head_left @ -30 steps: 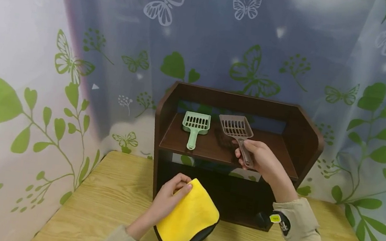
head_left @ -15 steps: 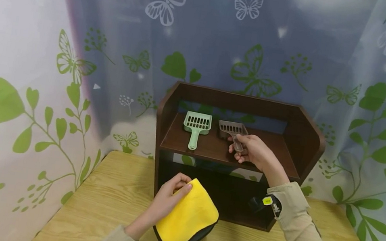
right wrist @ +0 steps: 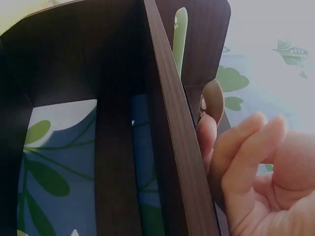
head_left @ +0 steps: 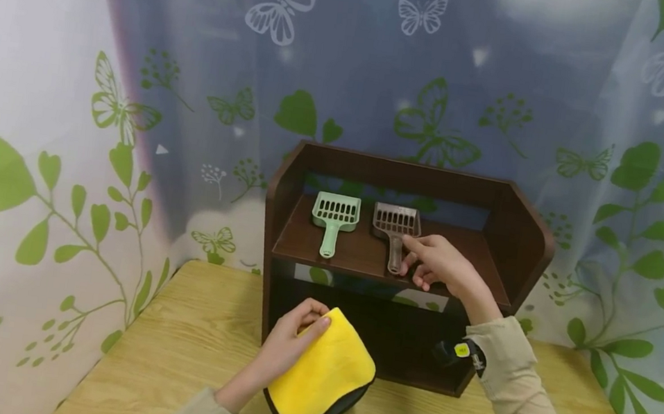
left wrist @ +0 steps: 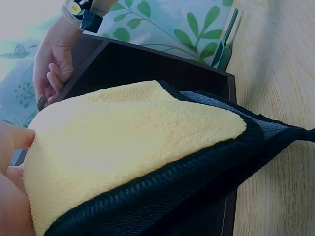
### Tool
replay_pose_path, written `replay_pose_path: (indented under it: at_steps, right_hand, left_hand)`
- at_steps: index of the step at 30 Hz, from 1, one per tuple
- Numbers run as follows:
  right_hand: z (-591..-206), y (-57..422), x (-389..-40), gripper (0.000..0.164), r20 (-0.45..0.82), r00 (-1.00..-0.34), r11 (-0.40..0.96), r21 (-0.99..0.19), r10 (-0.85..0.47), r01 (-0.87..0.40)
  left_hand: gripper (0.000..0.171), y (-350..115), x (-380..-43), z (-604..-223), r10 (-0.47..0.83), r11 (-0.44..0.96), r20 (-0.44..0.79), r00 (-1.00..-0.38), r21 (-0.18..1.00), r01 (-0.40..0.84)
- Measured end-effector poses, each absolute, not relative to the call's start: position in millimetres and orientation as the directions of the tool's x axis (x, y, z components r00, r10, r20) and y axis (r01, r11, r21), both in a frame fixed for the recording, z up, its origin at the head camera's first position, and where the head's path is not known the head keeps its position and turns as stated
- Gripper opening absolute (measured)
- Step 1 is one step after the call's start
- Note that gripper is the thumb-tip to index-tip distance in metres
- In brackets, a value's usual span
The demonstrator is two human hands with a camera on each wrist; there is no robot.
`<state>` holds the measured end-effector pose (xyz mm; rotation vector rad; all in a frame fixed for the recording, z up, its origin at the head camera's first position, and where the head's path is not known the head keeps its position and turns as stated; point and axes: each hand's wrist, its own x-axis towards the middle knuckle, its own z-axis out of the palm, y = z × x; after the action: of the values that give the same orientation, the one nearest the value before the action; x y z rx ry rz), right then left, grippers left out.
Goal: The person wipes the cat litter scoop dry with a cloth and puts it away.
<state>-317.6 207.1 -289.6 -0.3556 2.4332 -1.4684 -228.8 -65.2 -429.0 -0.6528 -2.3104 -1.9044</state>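
Note:
A brown slotted litter scoop (head_left: 397, 224) lies flat on the upper shelf, its handle toward the front edge. My right hand (head_left: 446, 267) is at the right side of that handle, the thumb touching its neck and the fingers loosely bent. In the right wrist view, a fingertip (right wrist: 207, 129) is right by the handle end (right wrist: 213, 101). To the left lies a green litter scoop (head_left: 336, 213), also handle forward. My left hand (head_left: 288, 341) pinches the top corner of a folded yellow cloth (head_left: 326, 367) with dark edging and a hanging loop; its grey side shows in the left wrist view.
The dark brown two-tier shelf (head_left: 502, 257) stands on a wooden table (head_left: 189, 335), with raised side panels and a back rail. Its lower compartment (head_left: 408, 343) is behind the cloth and right forearm. A patterned curtain (head_left: 353, 49) hangs behind.
My right hand has lowered the brown scoop onto the shelf and turned it straight, alongside the green one. Its grip on the handle has loosened. The left hand and cloth have stayed put.

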Motion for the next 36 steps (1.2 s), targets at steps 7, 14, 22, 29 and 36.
replay_pose_path:
  at_steps: [7,14,22,29,36]
  right_hand:
    - [-298,218,-300,0.047,0.037,-0.968,0.448,-0.882,-0.250,-0.149]
    - [-316,245,-271,0.046,0.282,-0.940,0.295,-0.897,-0.194,-0.330]
    - [-341,287,-238,0.040,0.397,-0.898,0.174,-0.886,-0.192,-0.429]
    - [-379,329,-216,0.035,0.413,-0.908,0.122,-0.900,-0.072,-0.419]
    - [-425,380,-204,0.030,0.265,-0.963,0.220,-0.944,0.053,-0.247]
  left_hand:
    - [0.020,-68,-229,-430,0.248,0.146,0.356,-0.901,0.906,0.398]
    - [0.018,-67,-228,-428,0.219,0.131,0.387,-0.896,0.898,0.420]
    - [0.017,-65,-228,-430,0.204,0.128,0.394,-0.896,0.897,0.424]
    - [0.017,-66,-232,-433,0.182,0.108,0.385,-0.905,0.907,0.408]
    - [0.019,-66,-231,-437,0.193,0.087,0.370,-0.909,0.916,0.391]
